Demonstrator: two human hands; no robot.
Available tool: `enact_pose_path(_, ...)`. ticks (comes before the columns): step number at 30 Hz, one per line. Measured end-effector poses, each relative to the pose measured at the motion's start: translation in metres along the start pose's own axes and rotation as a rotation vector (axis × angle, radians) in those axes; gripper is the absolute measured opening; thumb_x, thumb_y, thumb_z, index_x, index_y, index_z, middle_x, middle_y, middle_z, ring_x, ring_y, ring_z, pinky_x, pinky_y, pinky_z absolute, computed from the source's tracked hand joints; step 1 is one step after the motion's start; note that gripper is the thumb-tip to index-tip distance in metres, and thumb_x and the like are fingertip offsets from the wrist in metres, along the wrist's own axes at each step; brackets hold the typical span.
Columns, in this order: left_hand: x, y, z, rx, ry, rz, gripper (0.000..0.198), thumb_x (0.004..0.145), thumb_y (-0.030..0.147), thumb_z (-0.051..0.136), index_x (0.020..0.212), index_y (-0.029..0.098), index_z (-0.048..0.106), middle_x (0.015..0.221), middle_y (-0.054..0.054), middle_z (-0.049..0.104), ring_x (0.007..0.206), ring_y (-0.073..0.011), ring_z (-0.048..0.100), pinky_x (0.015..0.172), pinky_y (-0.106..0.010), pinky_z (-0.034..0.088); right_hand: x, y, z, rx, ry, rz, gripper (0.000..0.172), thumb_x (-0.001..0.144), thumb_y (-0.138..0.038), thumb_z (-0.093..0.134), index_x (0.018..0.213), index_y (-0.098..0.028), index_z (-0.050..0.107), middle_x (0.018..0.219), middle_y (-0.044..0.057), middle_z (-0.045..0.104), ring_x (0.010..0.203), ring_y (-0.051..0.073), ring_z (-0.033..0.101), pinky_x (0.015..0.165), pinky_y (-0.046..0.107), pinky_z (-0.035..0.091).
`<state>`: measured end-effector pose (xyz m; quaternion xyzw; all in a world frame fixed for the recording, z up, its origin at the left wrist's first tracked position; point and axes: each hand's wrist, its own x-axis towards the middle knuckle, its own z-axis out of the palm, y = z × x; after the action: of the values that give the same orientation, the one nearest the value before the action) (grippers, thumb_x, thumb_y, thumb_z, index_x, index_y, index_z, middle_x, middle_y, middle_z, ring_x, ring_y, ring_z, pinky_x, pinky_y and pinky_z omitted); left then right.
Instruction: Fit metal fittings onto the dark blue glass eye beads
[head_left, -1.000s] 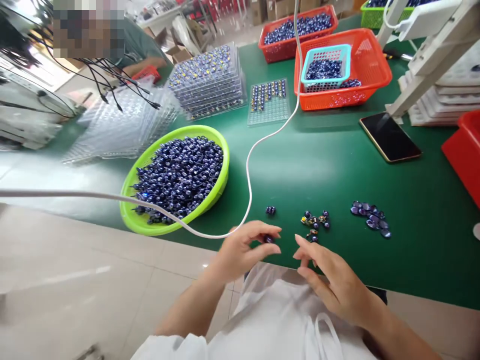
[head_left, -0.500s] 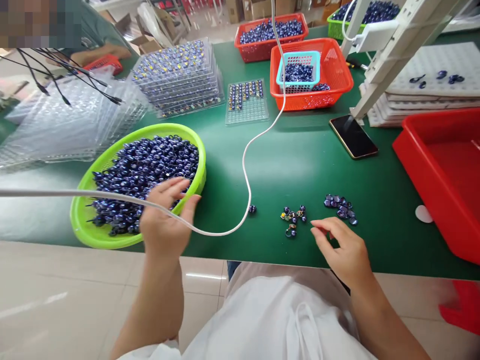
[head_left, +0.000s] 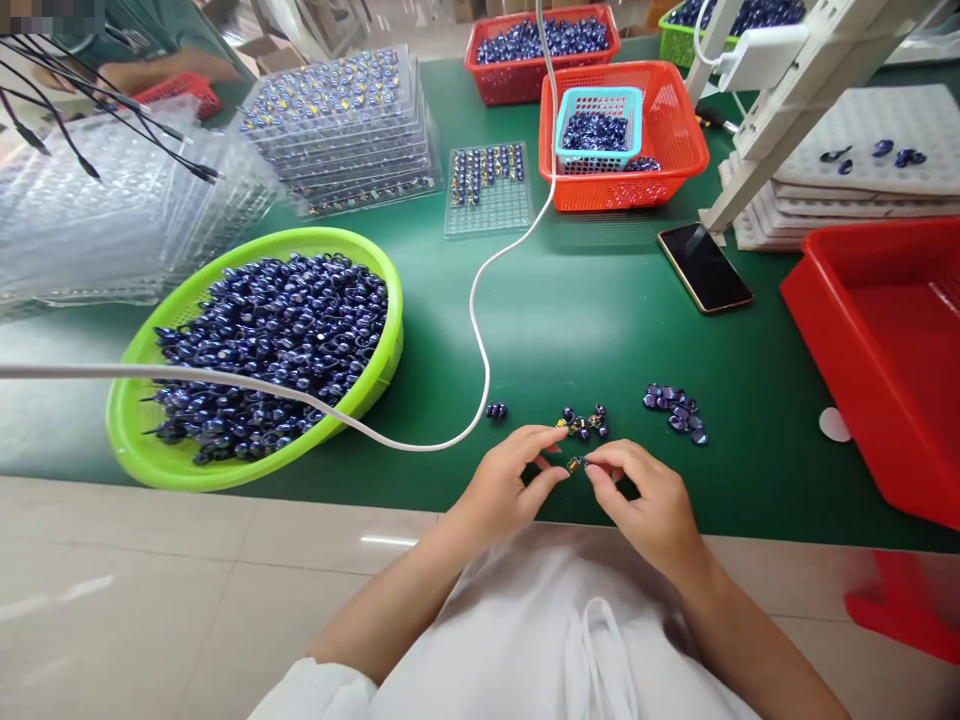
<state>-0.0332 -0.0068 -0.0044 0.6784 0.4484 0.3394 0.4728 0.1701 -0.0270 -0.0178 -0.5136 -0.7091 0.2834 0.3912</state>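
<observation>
Near the table's front edge, my right hand (head_left: 645,495) pinches a small dark part with a gold piece (head_left: 575,464). Just left of it is my left hand (head_left: 517,480), thumb and fingers apart around the part's left side, with nothing visible held. Behind the hands lies a little group of dark blue beads with gold pieces (head_left: 583,424). A few dark beads (head_left: 496,411) sit to the left, and a cluster of flat, shiny dark pieces (head_left: 676,411) lies to the right. The green basket (head_left: 394,340) at the left is heaped with dark blue parts (head_left: 277,340).
A white cable (head_left: 480,340) crosses the table and the green basket. Farther back are stacked clear trays (head_left: 345,140), a partly filled tray (head_left: 491,215) and red baskets (head_left: 675,140). A phone (head_left: 705,267) and a red bin (head_left: 847,370) are at the right.
My left hand has moved right, from the green basket to beside my right hand. My right hand has shifted slightly left and now holds a small part. The camera view has shifted a little.
</observation>
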Motion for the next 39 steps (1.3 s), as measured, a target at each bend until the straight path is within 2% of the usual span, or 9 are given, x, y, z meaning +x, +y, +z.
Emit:
enact_pose_path(5, 0.005, -0.001, 0.016, -0.377, -0.02, -0.143, 0.028, 0.085, 0.024, 0.073, 0.113, 0.018, 0.076, 0.102, -0.01, 0.072, 0.09, -0.0193, 0.07, 0.081, -0.031, 0.058, -0.009, -0.003, -0.004, 0.463, 0.016, 0.45, 0.012, 0.094, -0.034, 0.064, 0.093, -0.024, 0.069, 0.08, 0.0, 0.073, 0.07, 0.014, 0.068, 0.064, 0.024, 0.055)
enact_pose_path(10, 0.008, 0.002, 0.02, -0.601, -0.005, -0.293, 0.024, 0.076, 0.028, 0.083, 0.097, 0.017, 0.08, 0.092, -0.008, 0.076, 0.085, -0.0188, 0.071, 0.08, -0.031, 0.057, -0.011, 0.003, -0.004, 0.625, 0.049, 0.506, 0.017, 0.092, -0.038, 0.065, 0.089, -0.021, 0.069, 0.077, 0.002, 0.072, 0.065, 0.014, 0.066, 0.058, 0.024, 0.054)
enact_pose_path(13, 0.009, 0.006, 0.015, -0.675, -0.071, -0.413, 0.026, 0.073, 0.032, 0.085, 0.093, 0.016, 0.08, 0.086, -0.007, 0.077, 0.077, -0.017, 0.069, 0.079, -0.031, 0.057, -0.01, 0.001, -0.012, 0.474, 0.047, 0.416, 0.015, 0.093, -0.035, 0.065, 0.103, -0.024, 0.068, 0.09, 0.003, 0.072, 0.075, 0.015, 0.068, 0.067, 0.027, 0.057)
enact_pose_path(16, 0.011, 0.009, 0.01, -0.725, -0.143, -0.502, 0.032, 0.069, 0.037, 0.087, 0.09, 0.014, 0.08, 0.076, -0.006, 0.075, 0.067, -0.0144, 0.066, 0.071, -0.029, 0.056, -0.007, -0.004, -0.021, 0.27, -0.033, 0.163, 0.033, 0.089, -0.032, 0.07, 0.122, -0.031, 0.065, 0.116, 0.007, 0.066, 0.096, 0.019, 0.067, 0.08, 0.033, 0.059)
enact_pose_path(20, 0.013, 0.01, 0.006, -0.787, -0.279, -0.561, 0.032, 0.065, 0.039, 0.09, 0.079, 0.013, 0.079, 0.067, -0.005, 0.072, 0.062, -0.0133, 0.063, 0.066, -0.027, 0.054, -0.001, -0.009, -0.026, 0.176, -0.136, -0.114, 0.028, 0.088, -0.023, 0.073, 0.113, -0.033, 0.071, 0.115, 0.005, 0.066, 0.101, 0.019, 0.065, 0.08, 0.033, 0.058)
enact_pose_path(23, 0.013, 0.01, 0.005, -0.791, -0.329, -0.562, 0.03, 0.065, 0.037, 0.09, 0.078, 0.012, 0.079, 0.066, -0.004, 0.071, 0.061, -0.0123, 0.062, 0.065, -0.026, 0.052, 0.0, -0.008, -0.024, 0.248, -0.149, -0.128, 0.024, 0.089, -0.016, 0.07, 0.108, -0.031, 0.072, 0.104, 0.003, 0.068, 0.093, 0.016, 0.067, 0.072, 0.029, 0.057)
enact_pose_path(29, 0.009, 0.008, 0.004, -0.815, -0.314, -0.594, 0.03, 0.068, 0.033, 0.089, 0.088, 0.013, 0.079, 0.076, -0.006, 0.076, 0.067, -0.0137, 0.066, 0.066, -0.027, 0.053, -0.005, -0.006, -0.019, 0.303, -0.109, 0.029, 0.021, 0.093, -0.012, 0.06, 0.106, -0.027, 0.068, 0.094, 0.002, 0.071, 0.086, 0.016, 0.069, 0.076, 0.031, 0.058)
enact_pose_path(35, 0.009, 0.006, 0.006, -0.769, -0.312, -0.63, 0.029, 0.071, 0.034, 0.086, 0.09, 0.012, 0.08, 0.079, -0.007, 0.077, 0.063, -0.0115, 0.064, 0.066, -0.025, 0.053, -0.003, -0.009, -0.021, -0.01, -0.09, -0.215, 0.035, 0.09, -0.008, 0.06, 0.118, -0.029, 0.065, 0.102, 0.005, 0.07, 0.091, 0.02, 0.067, 0.079, 0.038, 0.055)
enact_pose_path(39, 0.009, 0.003, 0.006, -0.784, -0.332, -0.665, 0.031, 0.069, 0.034, 0.087, 0.09, 0.012, 0.081, 0.079, -0.008, 0.078, 0.06, -0.0113, 0.064, 0.065, -0.026, 0.053, -0.001, -0.006, -0.022, -0.064, -0.117, -0.307, 0.035, 0.087, -0.008, 0.062, 0.116, -0.028, 0.064, 0.104, 0.006, 0.07, 0.096, 0.022, 0.067, 0.081, 0.041, 0.054)
